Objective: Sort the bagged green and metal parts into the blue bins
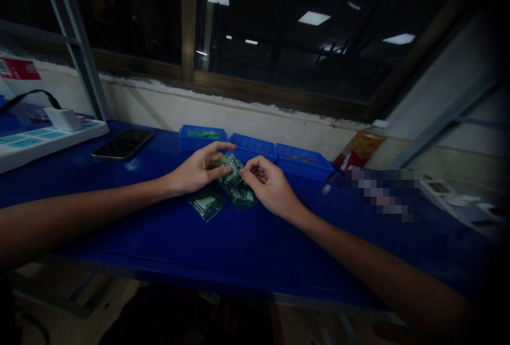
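Observation:
Between my two hands is a small clear plastic bag (232, 166) with pale, screw-like pieces inside. My left hand (198, 168) has its thumb on the bag's left side, its index finger stretched out above. My right hand (271, 185) pinches the bag's right edge between thumb and curled fingers. Just below, another clear bag (242, 196) of similar pieces lies on the blue table, partly covered by the held one. A separate small bag (207, 204) with light pieces rests to the left, beneath my left wrist.
Behind my hands stand a blue bin (203, 135) with green pieces, a middle blue bin (253, 148) and a right blue bin (305, 161). A phone (122, 143) and a power strip (51, 140) lie left. A red-orange packet (359, 149) leans against the wall.

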Tool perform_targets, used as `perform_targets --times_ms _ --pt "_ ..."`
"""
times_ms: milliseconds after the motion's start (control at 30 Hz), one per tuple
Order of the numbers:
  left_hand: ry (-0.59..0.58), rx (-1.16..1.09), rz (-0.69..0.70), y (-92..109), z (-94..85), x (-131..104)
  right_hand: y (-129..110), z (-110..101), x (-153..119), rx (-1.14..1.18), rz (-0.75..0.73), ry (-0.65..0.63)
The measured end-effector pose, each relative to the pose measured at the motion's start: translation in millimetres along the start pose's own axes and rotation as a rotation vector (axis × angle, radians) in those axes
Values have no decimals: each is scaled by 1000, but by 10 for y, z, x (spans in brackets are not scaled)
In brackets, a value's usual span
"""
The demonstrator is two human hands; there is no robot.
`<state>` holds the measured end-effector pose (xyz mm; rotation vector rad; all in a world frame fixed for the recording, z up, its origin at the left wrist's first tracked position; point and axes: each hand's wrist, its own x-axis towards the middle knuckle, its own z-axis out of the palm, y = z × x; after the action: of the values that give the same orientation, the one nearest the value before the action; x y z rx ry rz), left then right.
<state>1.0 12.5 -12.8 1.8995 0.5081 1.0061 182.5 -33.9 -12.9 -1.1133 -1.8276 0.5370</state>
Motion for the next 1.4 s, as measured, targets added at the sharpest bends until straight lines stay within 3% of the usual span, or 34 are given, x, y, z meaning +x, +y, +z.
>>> perform_targets --times_ms 67,133,233,333,467,667,767,867,967,1033,1133,1200,1400 --pt "88 69 92 27 3 -11 -41 16 -4 176 147 18" --pt "103 163 203 71 9 -41 -108 32 -22 358 291 -7" --pt "-34 364 389 149 27 -105 -216 58 -70 558 398 -90" --pt "-123 555 470 185 46 -146 -262 83 -108 594 370 -79" --pt "-42 653 441 120 44 -125 -167 94 -87 481 234 -28" --pt "5 663 309 19 29 -67 -38 46 -66 35 -24 165" --pt "76 480 168 74 59 -71 -65 12 -108 -202 -172 209" --pt "89 154 -76 163 110 -85 -75 -20 -140 -353 -326 191" --pt "100 -70 -298 221 150 -93 -41 -55 -149 -435 -426 116" --pt "119 -118 -355 237 154 -96 -15 -76 -144 -475 -504 35" --pt "81 -116 -351 255 133 -103 -20 -81 -137 -504 -626 -57" --pt "78 -49 -277 267 111 -109 -87 -63 -145 -501 -645 -69" --pt "168 314 76 291 85 -174 -495 -111 -250 -375 -367 86"
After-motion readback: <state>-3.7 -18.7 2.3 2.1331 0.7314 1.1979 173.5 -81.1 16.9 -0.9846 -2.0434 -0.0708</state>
